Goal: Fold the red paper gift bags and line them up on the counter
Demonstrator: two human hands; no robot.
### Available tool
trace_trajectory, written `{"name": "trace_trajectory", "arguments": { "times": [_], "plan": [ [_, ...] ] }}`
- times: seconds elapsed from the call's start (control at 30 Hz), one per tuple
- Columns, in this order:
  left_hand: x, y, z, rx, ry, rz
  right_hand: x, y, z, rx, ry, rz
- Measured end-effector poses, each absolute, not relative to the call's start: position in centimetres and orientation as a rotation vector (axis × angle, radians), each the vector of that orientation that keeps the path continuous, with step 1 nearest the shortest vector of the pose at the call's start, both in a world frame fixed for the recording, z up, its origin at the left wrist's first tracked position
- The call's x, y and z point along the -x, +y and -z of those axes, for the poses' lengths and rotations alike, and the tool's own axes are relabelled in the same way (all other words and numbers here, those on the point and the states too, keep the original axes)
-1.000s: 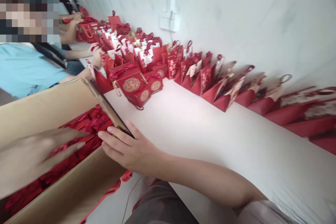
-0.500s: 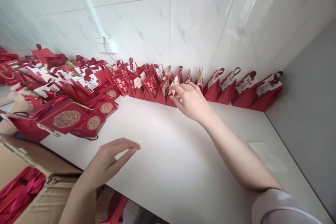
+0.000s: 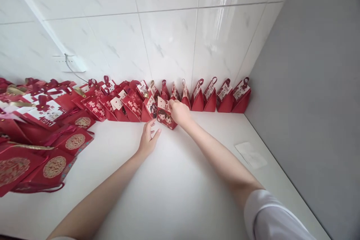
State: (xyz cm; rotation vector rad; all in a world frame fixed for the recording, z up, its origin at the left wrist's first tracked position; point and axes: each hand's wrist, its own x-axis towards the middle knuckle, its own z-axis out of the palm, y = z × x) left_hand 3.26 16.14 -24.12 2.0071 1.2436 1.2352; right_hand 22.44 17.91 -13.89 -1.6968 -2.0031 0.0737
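Observation:
My right hand (image 3: 180, 113) grips the upper right side of a small red gift box (image 3: 166, 116) with a cream top and cartoon figures printed on its front. The box stands tilted, a little forward of the row along the wall. Just left of it, my left hand (image 3: 148, 137) is open, its fingers apart and close to the box's lower left edge; whether a fingertip touches cannot be made out. Behind both hands runs a row of red triangular gift boxes (image 3: 197, 100) with ribbon loops on top and pale tags.
More red gift boxes (image 3: 54, 168) with round gold emblems are heaped at the left of the white table (image 3: 168, 195). A flat whitish packet (image 3: 251, 155) lies at right, near a grey panel (image 3: 306, 82). A wall socket (image 3: 69, 63) with a cable is behind the heap.
The view has swung right and closer. My right hand now holds a cartoon-printed gift box pulled forward from the row. My left hand has reached forward beside it.

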Motion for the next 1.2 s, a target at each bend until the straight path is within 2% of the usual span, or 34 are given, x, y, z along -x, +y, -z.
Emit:
{"name": "trace_trajectory", "arguments": {
  "times": [0.1,0.13,0.27,0.43,0.63,0.73,0.9,1.07,1.2],
  "plan": [
    [-3.8,16.5,24.7,-1.967,1.232,-1.32,-26.6,16.7,13.8,1.54,-2.043,-0.234],
    [-4.1,16.6,24.7,-1.953,1.215,-1.32,-27.7,16.4,13.9,1.382,-2.048,-0.402],
    [-5.4,16.6,24.4,-1.851,1.092,-1.113,-29.5,15.7,16.1,0.941,-1.731,-0.88],
    [-5.4,16.2,24.3,-1.791,1.104,-0.943,-27.4,15.1,21.6,0.932,-1.358,-1.102],
    [-3.3,16.5,24.7,-1.874,1.03,-0.851,-26.5,14.1,25.4,1.026,-1.437,-1.186],
    [-2.8,16.9,24.5,-1.806,0.962,-0.838,-26.9,14.1,25.5,0.889,-1.502,-1.267],
    [-3.1,17.6,24.1,-1.786,0.951,-1.069,-27.0,14.2,24.8,0.708,-1.583,-1.379],
    [-2.8,17.7,24.0,-1.808,1.03,-0.936,-27.3,14.4,24.7,0.731,-1.668,-1.277],
    [-2.6,17.6,23.9,-1.769,0.86,-0.835,-28.0,15.1,25.6,0.791,-1.674,-1.257]
  ]
}}
